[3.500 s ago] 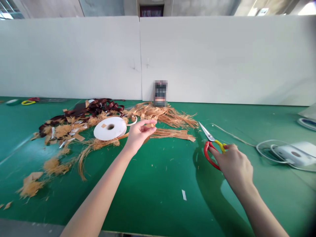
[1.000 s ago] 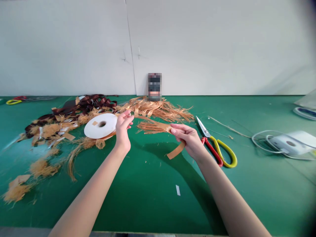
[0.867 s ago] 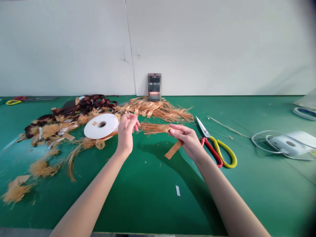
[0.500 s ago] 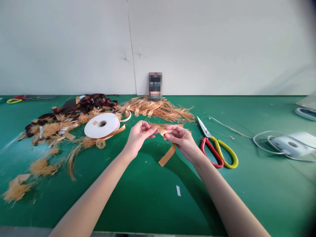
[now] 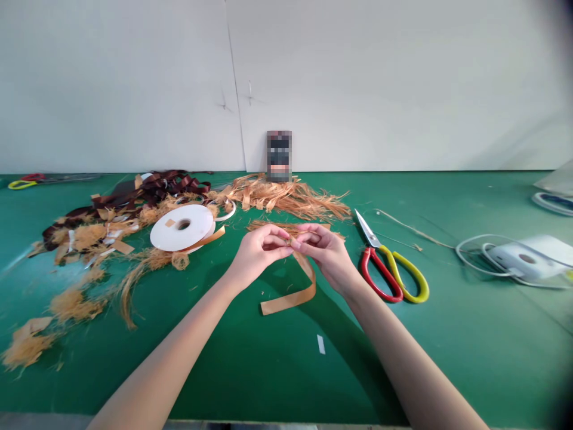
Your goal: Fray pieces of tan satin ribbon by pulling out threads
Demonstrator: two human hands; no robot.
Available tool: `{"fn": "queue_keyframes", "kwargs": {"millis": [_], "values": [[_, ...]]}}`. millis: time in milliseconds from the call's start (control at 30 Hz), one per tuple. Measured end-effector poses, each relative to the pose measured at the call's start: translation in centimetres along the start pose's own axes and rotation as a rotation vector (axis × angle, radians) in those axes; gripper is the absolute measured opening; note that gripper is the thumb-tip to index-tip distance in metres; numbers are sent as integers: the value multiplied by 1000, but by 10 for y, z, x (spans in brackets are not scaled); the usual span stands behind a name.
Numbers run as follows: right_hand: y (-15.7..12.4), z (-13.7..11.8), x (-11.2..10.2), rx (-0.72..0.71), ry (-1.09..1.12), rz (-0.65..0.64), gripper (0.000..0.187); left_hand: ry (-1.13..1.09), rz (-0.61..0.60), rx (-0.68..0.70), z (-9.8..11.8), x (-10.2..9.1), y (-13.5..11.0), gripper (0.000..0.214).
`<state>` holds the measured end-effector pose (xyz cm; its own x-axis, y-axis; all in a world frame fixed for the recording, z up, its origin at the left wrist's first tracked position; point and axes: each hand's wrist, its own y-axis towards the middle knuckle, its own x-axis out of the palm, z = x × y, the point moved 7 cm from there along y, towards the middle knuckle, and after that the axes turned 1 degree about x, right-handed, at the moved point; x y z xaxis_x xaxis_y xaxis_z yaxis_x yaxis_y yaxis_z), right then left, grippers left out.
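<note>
My left hand point(image 5: 259, 254) and my right hand point(image 5: 326, 251) meet fingertip to fingertip above the green table point(image 5: 286, 364). Both pinch the top end of a cut strip of tan ribbon point(image 5: 292, 294), which hangs down and curls onto the table below them. A white ribbon spool point(image 5: 182, 227) with a tan tail lies left of my left hand. Scissors with one red and one yellow handle point(image 5: 390, 269) lie just right of my right hand, blades pointing away.
Piles of frayed tan ribbon point(image 5: 286, 197) and dark brown ribbon point(image 5: 152, 186) cover the table's back left. A white device with a coiled cable point(image 5: 523, 258) sits at the right. Another pair of scissors point(image 5: 22, 181) lies far left. A white partition wall point(image 5: 358, 83) closes the back.
My right hand let go of the scissors and took the ribbon. Both hands then came together, and the free end dropped from mid-air onto the table.
</note>
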<state>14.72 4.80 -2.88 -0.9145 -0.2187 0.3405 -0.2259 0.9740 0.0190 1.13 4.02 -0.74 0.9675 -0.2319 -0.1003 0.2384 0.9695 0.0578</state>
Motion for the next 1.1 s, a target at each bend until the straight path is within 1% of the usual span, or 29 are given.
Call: {"fn": "queue_keyframes", "kwargs": {"millis": [67,167,300,433,600,700,800,867,1000,1100], "values": [[0,-1,-2,-6,32,27,36,-24,49,31,3,-2,0,21],[0,-1,-2,-5,61,41,36,-42,110,35,3,-5,-1,23],[-1,-2,-2,-1,93,53,35,-127,171,14,0,-10,-1,24],[-1,-4,-4,-7,98,74,34,-228,217,-38,-5,-16,-1,25],[-1,-5,-5,-13,80,85,35,-284,219,-85,-6,-16,0,27],[0,-4,-4,-25,52,75,36,-260,174,-97,-6,-10,1,31],[1,-2,-2,-33,32,36,36,-259,136,-88,-7,-5,1,31],[0,-1,0,-26,28,19,35,-289,145,-86,-9,-5,1,30],[-1,0,3,-7,44,14,34,-370,138,-153,-17,-5,1,29],[-1,2,4,-4,45,16,36,-346,145,-138,-16,-6,2,26]]}}
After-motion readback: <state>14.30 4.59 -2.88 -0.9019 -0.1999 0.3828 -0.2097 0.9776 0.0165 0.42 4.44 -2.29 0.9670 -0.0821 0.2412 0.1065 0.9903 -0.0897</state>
